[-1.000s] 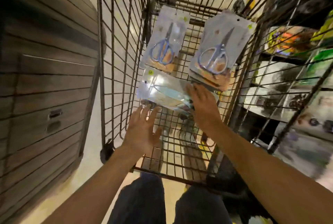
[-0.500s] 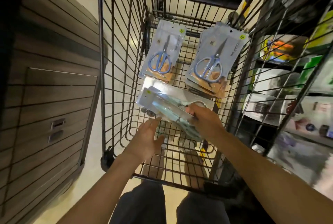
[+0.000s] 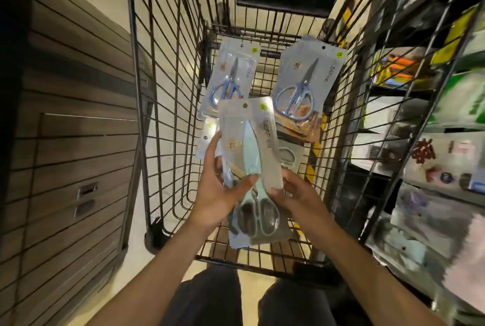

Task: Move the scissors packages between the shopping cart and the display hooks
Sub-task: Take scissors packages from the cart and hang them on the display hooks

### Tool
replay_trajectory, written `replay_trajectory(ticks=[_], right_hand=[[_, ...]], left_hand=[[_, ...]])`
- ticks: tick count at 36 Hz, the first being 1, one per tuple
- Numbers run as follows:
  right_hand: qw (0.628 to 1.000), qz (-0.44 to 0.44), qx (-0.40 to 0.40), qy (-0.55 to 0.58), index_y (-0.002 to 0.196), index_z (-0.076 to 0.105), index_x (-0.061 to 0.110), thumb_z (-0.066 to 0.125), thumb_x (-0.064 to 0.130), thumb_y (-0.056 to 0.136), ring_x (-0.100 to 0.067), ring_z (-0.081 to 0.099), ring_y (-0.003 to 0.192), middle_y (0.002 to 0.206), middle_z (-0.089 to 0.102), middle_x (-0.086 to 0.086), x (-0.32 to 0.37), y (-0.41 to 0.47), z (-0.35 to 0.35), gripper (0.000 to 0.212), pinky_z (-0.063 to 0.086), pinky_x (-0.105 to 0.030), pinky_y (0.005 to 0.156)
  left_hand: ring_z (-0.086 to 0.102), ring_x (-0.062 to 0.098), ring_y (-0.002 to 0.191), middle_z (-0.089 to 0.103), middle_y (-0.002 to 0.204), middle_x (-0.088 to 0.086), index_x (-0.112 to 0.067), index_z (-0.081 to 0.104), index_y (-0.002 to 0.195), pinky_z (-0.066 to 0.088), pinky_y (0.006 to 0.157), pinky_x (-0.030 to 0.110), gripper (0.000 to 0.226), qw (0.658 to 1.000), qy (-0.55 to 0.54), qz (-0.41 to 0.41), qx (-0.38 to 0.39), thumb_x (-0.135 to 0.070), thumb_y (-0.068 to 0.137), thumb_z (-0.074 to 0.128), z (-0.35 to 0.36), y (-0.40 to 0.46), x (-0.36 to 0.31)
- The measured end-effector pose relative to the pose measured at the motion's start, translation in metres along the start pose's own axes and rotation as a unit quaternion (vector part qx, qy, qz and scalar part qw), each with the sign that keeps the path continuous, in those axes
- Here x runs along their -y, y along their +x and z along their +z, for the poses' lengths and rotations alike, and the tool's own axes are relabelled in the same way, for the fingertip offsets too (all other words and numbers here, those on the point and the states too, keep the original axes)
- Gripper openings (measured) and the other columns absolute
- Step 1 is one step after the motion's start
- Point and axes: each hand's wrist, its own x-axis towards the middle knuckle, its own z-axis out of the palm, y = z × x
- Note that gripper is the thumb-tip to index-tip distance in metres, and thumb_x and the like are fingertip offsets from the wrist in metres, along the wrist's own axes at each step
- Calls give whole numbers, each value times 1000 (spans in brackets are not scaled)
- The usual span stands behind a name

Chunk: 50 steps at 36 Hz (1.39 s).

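So the person is standing at the back of a wire shopping cart (image 3: 168,89), with wood-look drawer fronts (image 3: 70,168) off to the cart's left. Inside the cart, the left hand (image 3: 217,192) is gripping a mint-handled scissors package (image 3: 252,168) along its left edge, thumb lying across the front and fingers reaching up behind it. The pack is being held upright above the cart floor, hang hole at the top. Behind it, further up the cart, a blue-handled scissors package (image 3: 231,79) is lying flat, and to its right a small stack of grey-handled scissors packages (image 3: 304,89) is sitting against the cart's right wall. The right hand (image 3: 296,194) is pinching the held pack's right edge.

My guess on handling: light, stiffish card with a slick plastic blister, so it's probably going to slide if you squeeze the bubble. Edges near the middle seem the best bet, keeping that top hole free. Blurry store shelves (image 3: 433,142) are running along the cart's right side; I can't make out any hooks there.
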Motion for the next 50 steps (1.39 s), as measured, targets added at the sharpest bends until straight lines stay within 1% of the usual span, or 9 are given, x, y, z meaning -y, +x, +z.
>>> replay_trajectory(ticks=[6,12,17,20,22,28,40,45,50], right_hand=[[999,8,45,-22,124,61,32,67,10,94,-3,71,100,112,74,7,9,-1,0,38,59,-21,75],[982,-55,2,-179,133,58,28,73,18,92,6,63,103,118,68,11,5,34,-5,45,51,-17,89],[883,-226,-67,-406,149,44,9,79,10,82,-31,48,133,144,48,-15,-17,82,-13,75,46,-43,109],[824,-207,-37,-526,156,29,12,79,13,80,-34,31,146,157,33,-17,-17,103,-12,91,34,-47,118],[796,-177,-33,-577,159,22,16,80,14,80,-33,24,150,162,24,-15,-22,110,-10,99,28,-46,121],[764,-255,-116,-582,147,48,8,86,13,75,-37,44,131,144,48,-22,-43,112,-13,81,46,-47,106],[787,-157,-14,-596,148,36,19,71,18,88,-33,50,126,143,44,-10,-16,106,-17,70,53,-47,87],[786,-109,17,-608,144,35,20,67,27,93,-39,65,107,132,61,-14,-12,107,-17,61,55,-45,83],[878,-32,14,-477,139,39,34,77,23,84,-27,64,110,128,63,-2,-4,83,-5,68,55,-47,89]], left_hand=[[65,11,121,63,135,1,-30,27,157,60,81,23,107,1000,9,19,-7,19,75,76,-5,2,-8],[56,15,134,53,149,-4,-43,26,156,58,96,36,110,997,55,41,-40,12,77,78,-22,-1,-11],[58,23,132,51,150,-9,-51,22,155,60,92,40,112,990,92,66,-85,6,78,79,-36,-8,-16],[63,19,123,57,134,-19,-46,21,157,60,82,22,111,988,95,66,-103,6,78,79,-40,-11,-16],[58,15,131,54,144,-10,-43,21,158,60,89,29,109,988,95,75,-100,5,78,78,-45,-13,-13],[52,14,137,47,154,-4,-45,22,157,58,96,45,109,988,86,67,-108,4,77,79,-55,-14,-7],[53,10,136,50,152,-9,-58,24,150,59,88,23,110,990,64,48,-116,2,77,80,-54,-13,-2],[55,18,135,51,152,-5,-54,24,153,60,92,41,108,993,44,42,-97,-4,75,81,-58,-15,-4],[49,18,141,46,155,-9,-52,24,154,54,101,54,110,992,76,44,-90,1,78,82,-62,-21,-14]])
